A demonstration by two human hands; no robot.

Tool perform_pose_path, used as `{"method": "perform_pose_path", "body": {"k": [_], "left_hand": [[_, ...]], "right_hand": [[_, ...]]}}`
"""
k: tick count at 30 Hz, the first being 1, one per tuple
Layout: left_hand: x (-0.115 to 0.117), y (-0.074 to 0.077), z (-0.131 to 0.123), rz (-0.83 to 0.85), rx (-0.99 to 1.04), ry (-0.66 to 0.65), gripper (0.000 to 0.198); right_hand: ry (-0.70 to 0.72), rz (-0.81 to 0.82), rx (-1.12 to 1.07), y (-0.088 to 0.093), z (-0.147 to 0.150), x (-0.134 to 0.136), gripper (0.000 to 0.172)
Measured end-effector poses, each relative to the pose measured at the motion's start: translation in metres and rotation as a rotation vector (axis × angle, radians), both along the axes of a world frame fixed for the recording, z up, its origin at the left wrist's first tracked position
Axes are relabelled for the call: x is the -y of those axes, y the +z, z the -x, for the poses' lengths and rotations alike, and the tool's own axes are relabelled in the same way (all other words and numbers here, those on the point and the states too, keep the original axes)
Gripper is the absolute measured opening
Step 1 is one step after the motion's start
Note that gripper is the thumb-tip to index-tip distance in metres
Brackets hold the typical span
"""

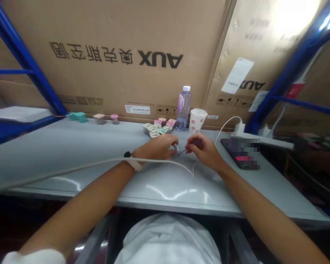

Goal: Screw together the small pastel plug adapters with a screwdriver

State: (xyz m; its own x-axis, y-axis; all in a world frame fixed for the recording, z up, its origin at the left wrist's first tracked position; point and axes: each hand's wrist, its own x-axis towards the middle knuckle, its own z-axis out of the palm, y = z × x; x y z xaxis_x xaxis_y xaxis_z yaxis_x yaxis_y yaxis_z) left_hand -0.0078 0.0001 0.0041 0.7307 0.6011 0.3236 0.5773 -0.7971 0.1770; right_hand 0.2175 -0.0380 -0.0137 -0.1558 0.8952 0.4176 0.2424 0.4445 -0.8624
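My left hand (156, 147) rests on the grey table (71, 146), its fingers pinched on a small metal-tipped plug (176, 147) at the end of a white cable (79, 168). That cable runs left across the table and over my wrist. My right hand (205, 148) is closed just to the right of the plug, pinching a thin dark tool or wire (183, 151) whose tip meets the plug. The two hands almost touch. A cluster of small pastel cube-shaped adapters (159, 127) lies just behind my left hand.
A water bottle (183, 108) and a paper cup (197, 120) stand behind the hands. A dark phone (241, 153) lies at the right, near a white charger (239, 128). More pastel pieces (99, 118) sit at the back left. Big cardboard boxes (112, 55) and blue rack posts (288, 69) close in the table.
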Motion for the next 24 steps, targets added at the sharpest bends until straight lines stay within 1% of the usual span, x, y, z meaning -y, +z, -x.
{"method": "perform_pose_path", "body": {"k": [6, 14, 17, 24], "left_hand": [[-0.0004, -0.0013, -0.0008, 0.004, -0.005, 0.005, 0.016], [0.0001, -0.0019, -0.0001, 0.03, -0.025, 0.007, 0.02], [0.0011, -0.0035, -0.0004, 0.042, -0.031, 0.004, 0.022], [0.0069, -0.0043, -0.005, 0.084, -0.054, -0.049, 0.018]], "right_hand": [[0.004, 0.006, 0.009, 0.0014, 0.001, 0.002, 0.024], [-0.043, -0.015, -0.043, 0.0062, -0.004, 0.0017, 0.021], [-0.058, -0.027, -0.069, 0.0069, -0.0053, 0.0009, 0.023], [-0.044, -0.033, -0.098, 0.0058, -0.0049, -0.0001, 0.027]]}}
